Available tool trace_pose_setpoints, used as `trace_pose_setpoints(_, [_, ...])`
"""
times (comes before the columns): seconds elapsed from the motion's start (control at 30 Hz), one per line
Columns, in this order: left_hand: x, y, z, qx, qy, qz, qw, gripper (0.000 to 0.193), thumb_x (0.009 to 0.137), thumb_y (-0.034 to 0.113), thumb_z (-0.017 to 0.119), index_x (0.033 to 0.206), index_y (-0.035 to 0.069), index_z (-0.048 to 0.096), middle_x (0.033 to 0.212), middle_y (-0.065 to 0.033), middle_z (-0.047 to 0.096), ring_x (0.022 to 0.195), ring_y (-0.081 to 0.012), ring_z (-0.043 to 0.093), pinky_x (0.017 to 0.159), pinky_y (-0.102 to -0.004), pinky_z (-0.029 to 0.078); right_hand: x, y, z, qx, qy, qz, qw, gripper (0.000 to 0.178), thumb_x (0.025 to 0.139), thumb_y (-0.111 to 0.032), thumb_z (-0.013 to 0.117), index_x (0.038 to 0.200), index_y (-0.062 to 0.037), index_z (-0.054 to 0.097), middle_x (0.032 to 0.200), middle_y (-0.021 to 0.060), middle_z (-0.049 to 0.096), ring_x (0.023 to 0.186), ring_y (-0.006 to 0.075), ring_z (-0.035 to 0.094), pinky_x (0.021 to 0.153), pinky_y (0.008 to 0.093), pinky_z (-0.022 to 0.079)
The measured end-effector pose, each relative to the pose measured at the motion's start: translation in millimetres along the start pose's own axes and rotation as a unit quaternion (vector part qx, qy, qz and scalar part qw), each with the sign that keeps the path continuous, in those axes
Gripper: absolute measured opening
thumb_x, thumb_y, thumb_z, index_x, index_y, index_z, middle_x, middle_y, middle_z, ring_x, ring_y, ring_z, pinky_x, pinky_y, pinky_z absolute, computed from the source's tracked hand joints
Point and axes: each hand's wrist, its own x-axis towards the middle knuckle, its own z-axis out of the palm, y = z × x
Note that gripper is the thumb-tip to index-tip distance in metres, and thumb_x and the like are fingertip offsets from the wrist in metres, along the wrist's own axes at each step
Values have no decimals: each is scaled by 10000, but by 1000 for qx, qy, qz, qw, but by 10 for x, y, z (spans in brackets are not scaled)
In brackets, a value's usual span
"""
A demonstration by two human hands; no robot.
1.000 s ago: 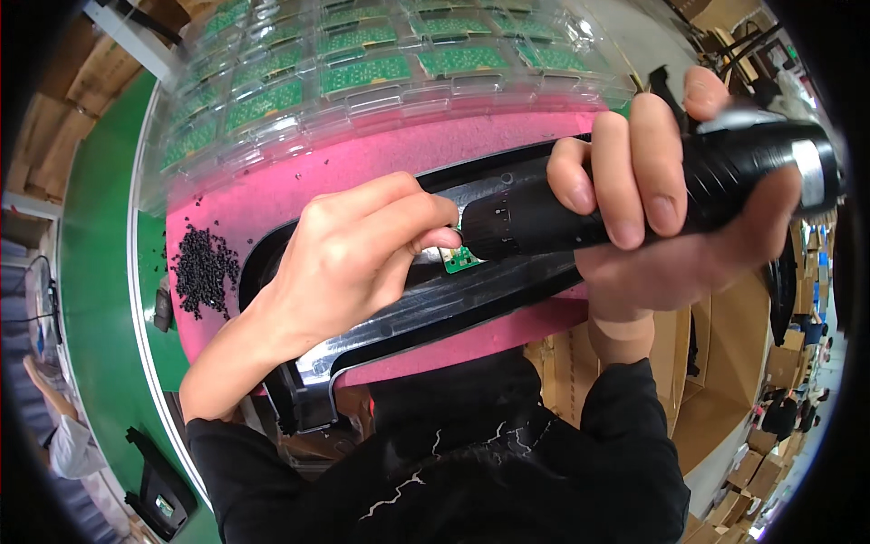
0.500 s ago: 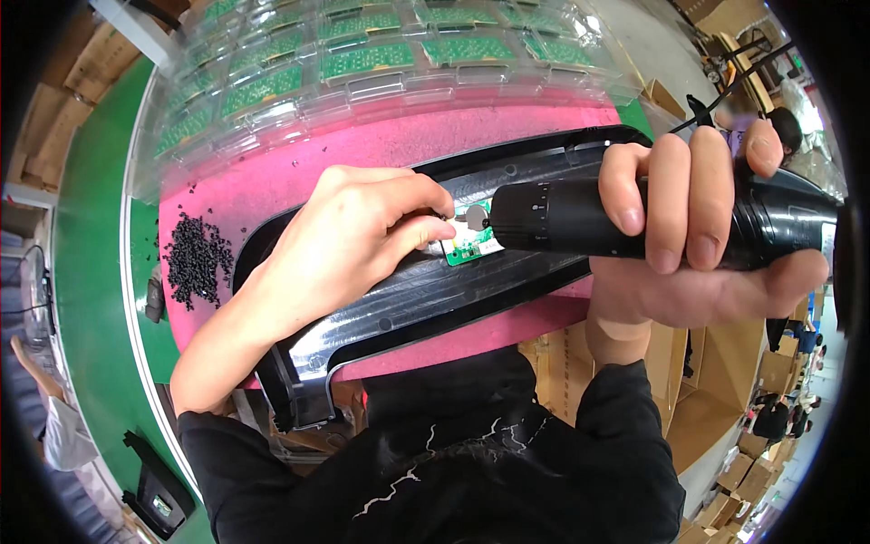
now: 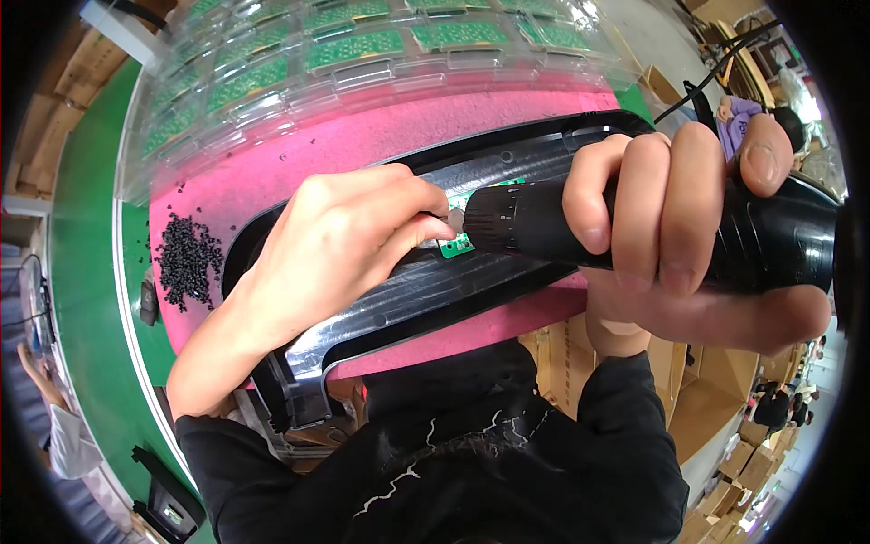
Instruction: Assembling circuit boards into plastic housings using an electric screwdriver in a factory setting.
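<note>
My right hand (image 3: 662, 218) grips a black electric screwdriver (image 3: 507, 220), its fingers curled over the barrel. The tool lies nearly level and its front end points left, toward the fingertips of my left hand (image 3: 349, 231). Thumb and forefinger of that hand are pinched together at the screwdriver's tip; what sits between them is too small to make out. Just beneath is a green circuit board (image 3: 459, 247), partly covered by the tool and my fingers. It rests inside a long, glossy black plastic housing (image 3: 399, 313) that lies across the pink mat.
A heap of small black screws (image 3: 188, 260) lies on the pink mat (image 3: 263, 172) at left. Behind it stand clear plastic trays (image 3: 362, 68) of green circuit boards. Cardboard boxes (image 3: 716, 390) are at lower right. Another black housing (image 3: 168, 503) is at lower left.
The screwdriver has shifted left, and its front end now hides more of the board. My left hand remains pinched at the tip. The whole view has shifted slightly.
</note>
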Motion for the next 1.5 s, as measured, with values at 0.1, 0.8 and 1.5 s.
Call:
trace_pose_setpoints(0.1, [-23, -46, -14, 12, 28, 26, 999, 161, 751, -4, 770, 878, -12, 673, 731, -104, 655, 630, -232, 662, 563, -321, 507, -42, 16, 2, -13, 2, -14, 1000, 639, 844, -616, 661, 1234, -148, 469, 718, -62, 545, 580, 81, 516, 640, 306, 457])
trace_pose_setpoints(0.8, [38, 42, 20, -51, -108, -110, 987, 117, 821, -7, 688, 875, -20, 585, 829, -124, 647, 774, -307, 657, 696, -361, 509, -89, 297, 20, 101, 373, 10, 922, 500, 937, -469, 583, 1065, -1, 463, 519, 54, 433, 409, 155, 404, 443, 303, 361])
trace_pose_setpoints(1.5, [-1, 92, 18, 19, -217, -77, 973, 142, 797, 21, 671, 880, -34, 570, 1099, -109, 696, 851, -332, 675, 677, -402, 538, -43, 177, -178, -115, 239, 127, 956, 363, 880, -172, 638, 1092, 65, 464, 556, 77, 486, 426, 150, 429, 422, 277, 376])
